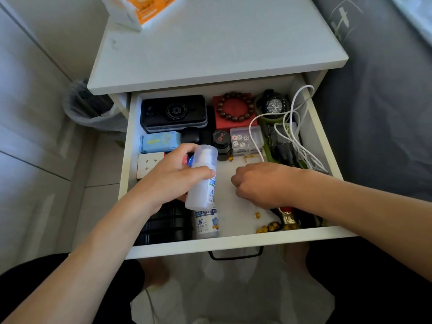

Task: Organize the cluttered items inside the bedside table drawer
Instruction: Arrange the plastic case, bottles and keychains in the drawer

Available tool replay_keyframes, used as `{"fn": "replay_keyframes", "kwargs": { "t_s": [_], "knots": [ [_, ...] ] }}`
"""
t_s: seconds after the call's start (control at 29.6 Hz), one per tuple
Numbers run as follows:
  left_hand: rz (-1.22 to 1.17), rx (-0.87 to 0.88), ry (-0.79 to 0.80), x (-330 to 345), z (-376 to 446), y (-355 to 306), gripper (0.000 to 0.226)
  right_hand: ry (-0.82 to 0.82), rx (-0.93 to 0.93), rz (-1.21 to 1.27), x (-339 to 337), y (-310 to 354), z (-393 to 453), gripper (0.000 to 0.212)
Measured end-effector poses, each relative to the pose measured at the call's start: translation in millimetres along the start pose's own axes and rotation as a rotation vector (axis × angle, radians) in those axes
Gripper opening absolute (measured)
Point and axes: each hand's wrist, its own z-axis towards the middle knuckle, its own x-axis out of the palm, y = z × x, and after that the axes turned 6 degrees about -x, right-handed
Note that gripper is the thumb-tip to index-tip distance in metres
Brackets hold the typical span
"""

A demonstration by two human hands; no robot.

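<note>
Waste bin (93, 108): lined with a clear bag, on the floor left of the bedside table (210, 43).
Drawer (233, 244): pulled open, white, black handle at front.
Puzzle cube (148, 163): white face up, at the left wall.
Blue box (159, 141): lying flat behind the cube.
Black case (174, 113): back left corner.
Left hand (173, 176): fingers curled round a pump bottle (202, 181), holding it tilted above the drawer floor.
Second bottle (207, 222): lying at the front, just under the held one, beside a black ridged item (163, 225).
Black jar (221, 142): upright, mid-drawer.
Red box (235, 113): at the back, bead bracelet (235, 108) resting on it.
Dice box (245, 140): clear, in front of the red box.
Right hand (261, 183): knuckles up, fingers curled down against the drawer floor; whether they pinch anything cannot be told.
Yellow bits (268, 228): scattered near the front right.
Watch (274, 106): back right.
White cable (294, 136): loose loops along the right wall.
</note>
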Motion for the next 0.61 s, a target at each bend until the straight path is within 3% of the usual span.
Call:
{"fn": "replay_keyframes", "kwargs": {
  "t_s": [0.24, 0.44, 0.61],
  "knots": [
    [0.013, 0.026, 0.030, 2.7, -1.5, 5.6, 0.042, 0.051, 0.003, -0.036, -3.0, 13.8, -10.5, 0.009],
    [0.119, -0.011, 0.049, 9.5, -2.7, 8.0, 0.057, -0.015, 0.151, 0.091, -10.0, 19.0, -20.9, 0.016],
    [0.257, 0.004, 0.004, 27.6, 4.1, -11.2, 0.057, -0.054, 0.244, 0.168, -6.5, 27.6, -22.6, 0.018]
  ]
}}
